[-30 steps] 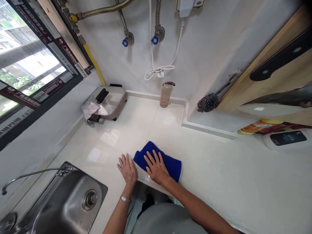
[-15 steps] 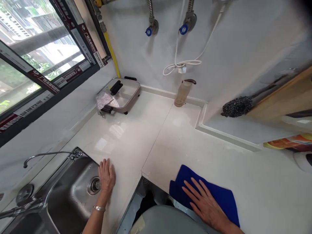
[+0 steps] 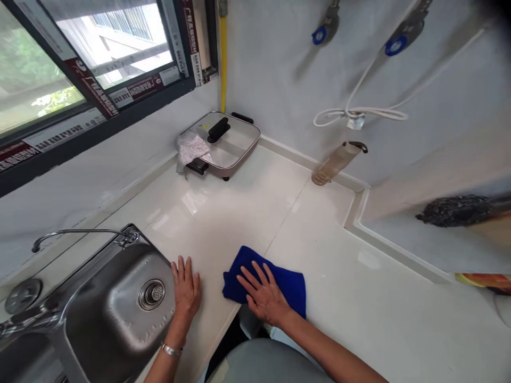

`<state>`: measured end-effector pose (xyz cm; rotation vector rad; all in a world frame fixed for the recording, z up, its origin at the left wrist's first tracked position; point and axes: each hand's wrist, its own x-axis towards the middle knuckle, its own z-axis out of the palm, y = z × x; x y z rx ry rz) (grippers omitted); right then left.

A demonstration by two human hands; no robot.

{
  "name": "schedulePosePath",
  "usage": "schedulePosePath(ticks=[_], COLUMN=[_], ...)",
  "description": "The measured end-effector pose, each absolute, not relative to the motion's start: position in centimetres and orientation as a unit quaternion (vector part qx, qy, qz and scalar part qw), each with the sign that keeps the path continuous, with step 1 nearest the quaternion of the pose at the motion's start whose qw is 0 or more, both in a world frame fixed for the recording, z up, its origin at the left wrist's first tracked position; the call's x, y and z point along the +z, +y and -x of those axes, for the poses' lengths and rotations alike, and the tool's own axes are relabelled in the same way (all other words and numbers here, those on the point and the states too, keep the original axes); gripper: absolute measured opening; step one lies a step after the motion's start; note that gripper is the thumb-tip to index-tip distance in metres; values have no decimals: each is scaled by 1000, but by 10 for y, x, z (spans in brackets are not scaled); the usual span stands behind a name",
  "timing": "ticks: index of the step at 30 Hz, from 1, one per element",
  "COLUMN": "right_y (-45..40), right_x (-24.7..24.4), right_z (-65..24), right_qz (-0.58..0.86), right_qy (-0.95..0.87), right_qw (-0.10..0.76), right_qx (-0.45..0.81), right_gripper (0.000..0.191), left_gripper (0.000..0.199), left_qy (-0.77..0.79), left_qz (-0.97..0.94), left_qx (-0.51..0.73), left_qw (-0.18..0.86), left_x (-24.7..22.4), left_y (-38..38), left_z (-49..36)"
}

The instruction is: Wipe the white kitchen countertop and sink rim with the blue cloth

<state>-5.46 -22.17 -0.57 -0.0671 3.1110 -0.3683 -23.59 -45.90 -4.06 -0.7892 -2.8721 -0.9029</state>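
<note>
A blue cloth (image 3: 293, 287) lies spread on the white countertop (image 3: 255, 213), near the inner corner of its front edge. My right hand (image 3: 265, 295) rests flat on the cloth, fingers spread and pressing it to the surface. My left hand (image 3: 186, 290), with a silver bracelet at the wrist, lies on the counter beside the sink (image 3: 131, 319). Its fingers are stretched out and it holds nothing.
An electric pan (image 3: 235, 143) with a glass lid stands in the back corner, a grey cloth (image 3: 194, 148) over its near side. Against the back wall is a brownish translucent jug (image 3: 335, 164). A faucet (image 3: 80, 232) reaches over the sink. A black scrubber (image 3: 455, 210) hangs at right.
My right hand has slid the blue cloth leftward along the counter to the corner of the edge. My left hand stays beside the sink. The view has shifted.
</note>
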Motion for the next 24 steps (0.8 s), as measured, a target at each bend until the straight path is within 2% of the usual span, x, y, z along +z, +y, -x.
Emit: schedulePosePath(ticks=[10, 14, 19, 24], right_y=[-239, -225, -197, -144], right_x=[-9, -8, -11, -18], right_z=[196, 238, 252, 217], right_qz=[29, -16, -94, -183], right_qy=[992, 993, 992, 981], right_qw=[20, 11, -8, -17], right_qx=[-123, -116, -85, -58], right_gripper=[68, 65, 64, 62], left_gripper=[74, 71, 54, 56], left_qy=[-920, -922, -936, -951], left_qz=[284, 274, 228, 195], left_qx=[-255, -258, -266, -242], left_qw=[88, 90, 39, 1], left_x=[-59, -65, -72, -74], left_y=[-459, -461, -465, -467], left_z=[233, 233, 238, 249])
